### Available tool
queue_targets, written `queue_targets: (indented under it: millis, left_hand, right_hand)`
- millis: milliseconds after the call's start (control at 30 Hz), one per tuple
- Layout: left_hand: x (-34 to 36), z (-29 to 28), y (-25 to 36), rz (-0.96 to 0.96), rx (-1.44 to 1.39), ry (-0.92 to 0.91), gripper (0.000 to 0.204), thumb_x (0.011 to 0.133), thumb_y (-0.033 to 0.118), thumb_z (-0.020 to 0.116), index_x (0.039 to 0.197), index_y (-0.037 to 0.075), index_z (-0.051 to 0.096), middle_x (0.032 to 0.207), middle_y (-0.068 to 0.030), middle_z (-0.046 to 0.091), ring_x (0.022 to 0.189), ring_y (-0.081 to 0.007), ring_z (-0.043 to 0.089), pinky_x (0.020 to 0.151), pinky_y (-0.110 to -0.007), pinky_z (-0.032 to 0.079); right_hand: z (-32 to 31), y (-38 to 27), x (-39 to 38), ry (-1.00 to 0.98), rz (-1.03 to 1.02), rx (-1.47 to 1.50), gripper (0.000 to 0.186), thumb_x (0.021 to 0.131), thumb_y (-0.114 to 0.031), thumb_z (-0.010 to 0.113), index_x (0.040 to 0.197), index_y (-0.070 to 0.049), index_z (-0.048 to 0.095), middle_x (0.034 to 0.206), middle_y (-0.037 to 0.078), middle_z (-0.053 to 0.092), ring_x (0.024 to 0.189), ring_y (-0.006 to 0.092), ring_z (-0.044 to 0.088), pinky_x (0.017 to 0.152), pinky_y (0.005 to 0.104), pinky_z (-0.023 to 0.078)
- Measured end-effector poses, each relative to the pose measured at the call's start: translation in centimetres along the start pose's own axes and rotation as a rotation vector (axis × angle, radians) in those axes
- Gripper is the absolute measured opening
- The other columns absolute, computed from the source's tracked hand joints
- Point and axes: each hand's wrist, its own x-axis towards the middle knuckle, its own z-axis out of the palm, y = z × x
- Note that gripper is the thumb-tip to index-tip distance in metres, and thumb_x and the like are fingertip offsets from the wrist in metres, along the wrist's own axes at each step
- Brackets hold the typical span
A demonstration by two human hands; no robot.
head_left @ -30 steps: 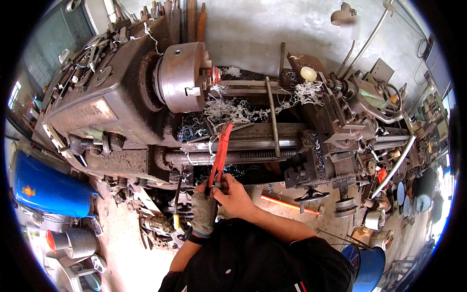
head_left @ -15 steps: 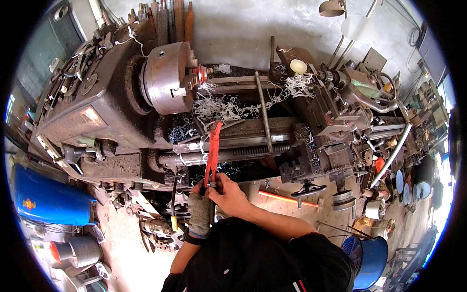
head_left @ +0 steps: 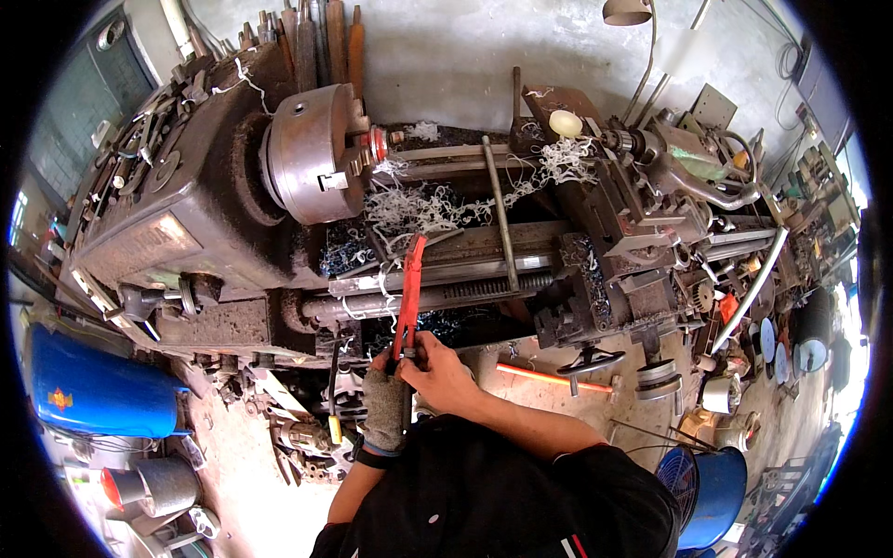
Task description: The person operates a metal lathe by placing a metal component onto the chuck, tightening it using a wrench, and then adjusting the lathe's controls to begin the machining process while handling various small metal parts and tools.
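Both of my hands are together in front of my chest, at the near side of a large lathe [head_left: 153, 244]. A red long-armed tool that looks like a pipe wrench [head_left: 410, 293] points away from me, its far end over the lathe bed. My left hand [head_left: 382, 409], in a grey fingerless glove, is wrapped around the tool's lower part. With its fingers closed, my bare right hand [head_left: 439, 377] pinches the tool beside a small metal collar near the left thumb. My fingers partly hide the tool's near end.
The round chuck [head_left: 312, 153] stands at the left of the bed. White stringy shavings [head_left: 409, 206] lie on the bed, and a metal bar [head_left: 499, 214] lies across it. The carriage [head_left: 642, 223] is to the right, with a handwheel [head_left: 593, 361] below. Blue barrel [head_left: 98, 383] at lower left.
My hands keep hold of the red pipe wrench in almost the same spot. The view has shifted slightly; the fingers of my right hand have moved very little.
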Motion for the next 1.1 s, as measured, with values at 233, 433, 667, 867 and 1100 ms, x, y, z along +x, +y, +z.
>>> queue_targets:
  millis: [233, 433, 667, 867, 1100]
  left_hand:
    - [0.4, -0.2, -1.2, 0.087, 0.070, -0.018, 0.028, 0.099, 0.011, 0.061, 0.123, -0.003, 0.061, 0.104, -0.0076, 0.068, 0.091, -0.0147, 0.062, 0.081, -0.029, 0.052]
    - [0.0, -0.2, -0.4, 0.081, 0.226, 0.067, 0.033, 0.102, 0.023, 0.060, 0.120, -0.004, 0.063, 0.097, -0.0134, 0.070, 0.086, -0.0188, 0.064, 0.077, -0.033, 0.052]
    - [-0.1, -0.3, 2.3, 0.120, 0.242, 0.051, 0.033, 0.102, 0.023, 0.060, 0.123, -0.003, 0.063, 0.102, -0.0080, 0.068, 0.091, -0.0145, 0.061, 0.082, -0.030, 0.051]
    - [0.6, 0.1, 4.5, 0.249, 0.304, 0.036, 0.033, 0.101, 0.019, 0.062, 0.125, -0.003, 0.063, 0.106, -0.0075, 0.068, 0.095, -0.0162, 0.061, 0.085, -0.032, 0.050]
    - [0.8, -2.7, 3.2, 0.260, 0.493, 0.023, 0.030, 0.099, 0.016, 0.061, 0.122, -0.002, 0.064, 0.099, -0.0178, 0.066, 0.090, -0.0309, 0.064, 0.080, -0.039, 0.051]
  right_hand:
    - [-0.1, 1.3, 0.2, -0.018, 0.026, -0.014, 0.031, 0.094, -0.008, 0.061, 0.120, 0.005, 0.050, 0.091, 0.013, 0.069, 0.082, 0.0154, 0.067, 0.069, 0.0316, 0.053]
    - [0.6, 1.6, 0.2, 0.076, -0.012, 0.058, 0.036, 0.098, -0.015, 0.064, 0.122, 0.006, 0.049, 0.094, 0.014, 0.066, 0.081, 0.0157, 0.064, 0.072, 0.0329, 0.053]
    - [-0.1, 0.1, 0.5, 0.057, -0.091, -0.086, 0.036, 0.098, -0.017, 0.065, 0.123, 0.006, 0.053, 0.089, 0.017, 0.067, 0.079, 0.0207, 0.067, 0.069, 0.0344, 0.052]
    - [1.8, -0.4, -0.3, 0.210, -0.163, -0.290, 0.038, 0.098, -0.015, 0.057, 0.130, 0.004, 0.048, 0.081, 0.031, 0.064, 0.076, 0.0499, 0.065, 0.063, 0.0513, 0.050]
    - [-2.3, -1.9, -0.1, 0.148, -0.204, -0.318, 0.039, 0.096, -0.014, 0.065, 0.129, 0.006, 0.057, 0.076, 0.007, 0.062, 0.070, 0.0094, 0.052, 0.064, 0.0287, 0.048]
